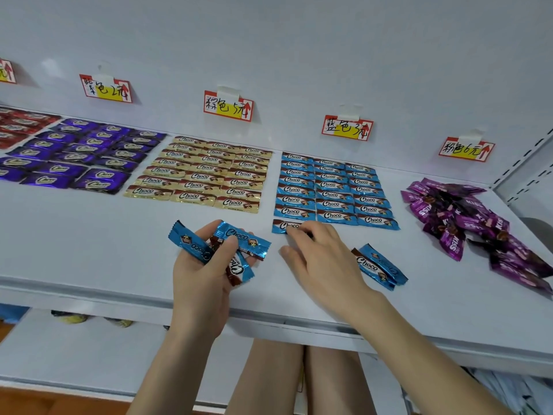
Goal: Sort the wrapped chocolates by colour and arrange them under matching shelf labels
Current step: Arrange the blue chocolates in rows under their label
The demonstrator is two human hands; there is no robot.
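My left hand (206,265) grips a bunch of blue wrapped chocolates (239,239) above the white shelf (89,235). My right hand (317,253) lies with its fingertips on one blue chocolate (281,226), which starts a new row at the front left of the blue grid (332,190). That grid sits under the blue label (347,128). Two more blue chocolates (378,266) lie loose just right of my right hand. Gold chocolates (206,178) fill a grid under the brown label (229,106), and purple ones (83,154) lie under their label (105,88).
A loose heap of magenta wrapped sweets (466,217) lies at the right under the pink label (466,149). Red chocolates (21,124) sit at the far left. The shelf's front edge (269,317) runs below my hands, with a lower shelf beneath.
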